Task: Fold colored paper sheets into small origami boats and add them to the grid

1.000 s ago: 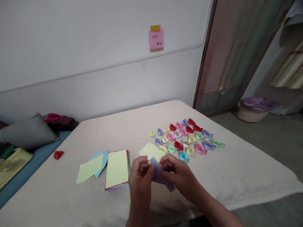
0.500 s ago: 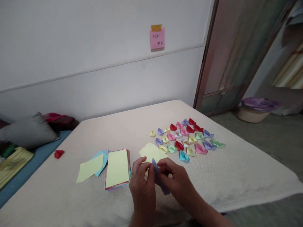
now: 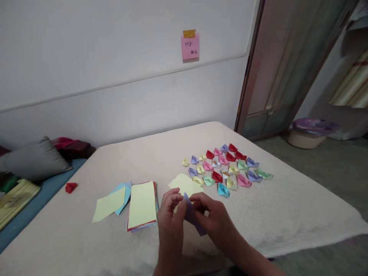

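A folded piece of purple paper is held up between my hands, its narrow tip pointing away from me. My right hand pinches it from the right, thumb and fingers closed on it. On the other side, my left hand has its thumb and curled fingertips at the paper's upper left edge. Just beyond the hands lie pale yellow sheets, partly covered by them. To the left is a stack of coloured paper with a yellow sheet on top.
Several small folded paper boats stand in rows at the right on the cream bed cover. Loose yellow and blue sheets lie left of the stack. Farther left is a crumpled red paper piece.
My left hand has shifted slightly left and its fingers have lifted and turned a little. The purple paper and my right hand stay nearly in place.
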`<move>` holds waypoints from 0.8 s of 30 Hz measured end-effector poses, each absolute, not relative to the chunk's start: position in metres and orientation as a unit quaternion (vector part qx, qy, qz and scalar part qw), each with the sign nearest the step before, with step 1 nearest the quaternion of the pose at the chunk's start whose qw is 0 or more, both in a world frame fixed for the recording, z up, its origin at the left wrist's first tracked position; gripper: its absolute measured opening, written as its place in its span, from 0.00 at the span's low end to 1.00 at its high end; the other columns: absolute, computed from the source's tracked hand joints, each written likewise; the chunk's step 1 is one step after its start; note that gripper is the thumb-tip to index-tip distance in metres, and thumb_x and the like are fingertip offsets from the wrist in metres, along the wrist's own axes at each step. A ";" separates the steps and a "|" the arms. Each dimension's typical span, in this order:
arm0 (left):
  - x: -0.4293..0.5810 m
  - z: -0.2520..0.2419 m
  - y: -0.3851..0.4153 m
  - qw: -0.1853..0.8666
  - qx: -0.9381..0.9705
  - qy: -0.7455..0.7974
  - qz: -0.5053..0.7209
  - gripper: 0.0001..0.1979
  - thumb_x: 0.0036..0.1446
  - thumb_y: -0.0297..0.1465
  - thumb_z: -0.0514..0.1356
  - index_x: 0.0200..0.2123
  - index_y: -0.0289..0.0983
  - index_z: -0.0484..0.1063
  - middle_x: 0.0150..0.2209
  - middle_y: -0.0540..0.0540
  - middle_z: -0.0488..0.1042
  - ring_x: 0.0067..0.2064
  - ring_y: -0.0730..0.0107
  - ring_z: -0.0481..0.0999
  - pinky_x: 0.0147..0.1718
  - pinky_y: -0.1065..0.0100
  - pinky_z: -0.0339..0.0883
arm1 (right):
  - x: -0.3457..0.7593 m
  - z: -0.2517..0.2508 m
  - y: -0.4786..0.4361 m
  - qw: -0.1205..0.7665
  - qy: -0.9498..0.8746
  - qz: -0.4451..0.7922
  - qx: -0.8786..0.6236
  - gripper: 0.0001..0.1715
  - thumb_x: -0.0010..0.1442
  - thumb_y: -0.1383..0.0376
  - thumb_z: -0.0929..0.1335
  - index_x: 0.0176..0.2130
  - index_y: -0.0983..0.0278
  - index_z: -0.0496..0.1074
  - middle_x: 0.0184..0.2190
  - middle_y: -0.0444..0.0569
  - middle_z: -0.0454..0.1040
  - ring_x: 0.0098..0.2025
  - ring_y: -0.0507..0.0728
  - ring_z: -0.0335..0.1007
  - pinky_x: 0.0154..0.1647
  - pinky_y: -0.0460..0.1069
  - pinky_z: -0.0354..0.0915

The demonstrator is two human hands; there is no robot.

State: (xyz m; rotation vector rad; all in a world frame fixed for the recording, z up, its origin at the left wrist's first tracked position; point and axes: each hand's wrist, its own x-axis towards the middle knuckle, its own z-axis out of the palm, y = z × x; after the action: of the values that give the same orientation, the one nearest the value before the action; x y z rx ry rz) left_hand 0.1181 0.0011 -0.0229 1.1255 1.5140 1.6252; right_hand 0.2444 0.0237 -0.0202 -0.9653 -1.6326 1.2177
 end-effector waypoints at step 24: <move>0.110 -0.022 0.010 0.500 0.291 0.487 0.654 0.23 0.40 0.25 0.66 0.42 0.36 0.66 0.20 0.57 0.68 0.23 0.78 0.64 0.26 0.74 0.56 | 0.259 -0.027 0.048 0.401 -0.526 0.666 -0.346 0.14 0.44 0.71 0.69 0.35 0.65 0.68 0.19 0.37 0.66 0.21 0.48 0.57 0.23 0.44 0.52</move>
State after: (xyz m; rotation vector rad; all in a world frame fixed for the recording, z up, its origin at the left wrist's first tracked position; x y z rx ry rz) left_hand 0.1100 0.0100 -0.0223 0.7044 1.1789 1.5811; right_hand 0.2594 0.0478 -0.0275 -0.8751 -1.3292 1.6846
